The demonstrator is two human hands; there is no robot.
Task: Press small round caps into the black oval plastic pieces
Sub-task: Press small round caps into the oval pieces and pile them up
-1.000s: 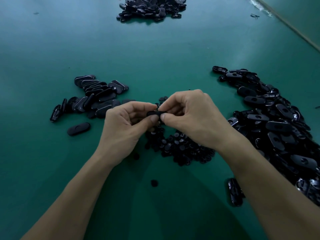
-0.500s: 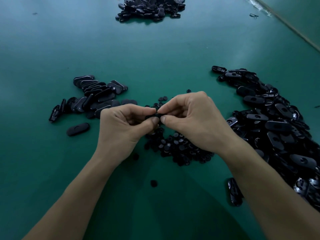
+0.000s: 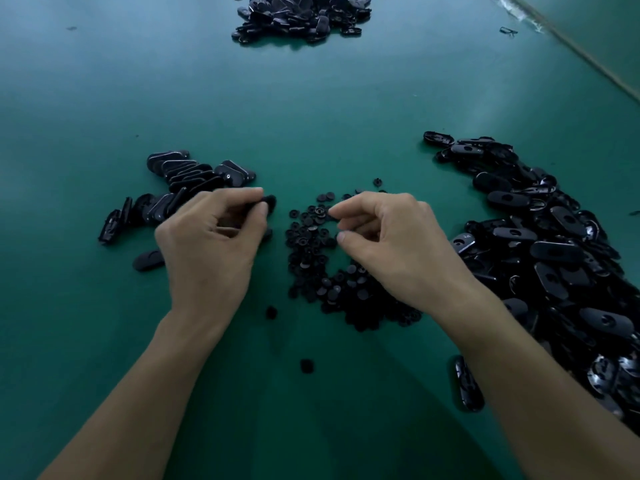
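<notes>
**Hands apart above the green table (image 3: 311, 109)**

At centre left, the left hand (image 3: 211, 244) pinches a blurred black oval plastic piece (image 3: 268, 203). The right hand (image 3: 391, 244) hovers empty, thumb and forefinger parted, over the central pile of small round black caps (image 3: 311, 237).

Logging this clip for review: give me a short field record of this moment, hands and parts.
left hand: pinches a black oval piece beside the left pile
right hand: over the cap pile, thumb and forefinger apart, nothing seen held
left pile: oval pieces, some stacked
right pile: loose oval pieces
far pile: more black pieces
surface: green table
</notes>
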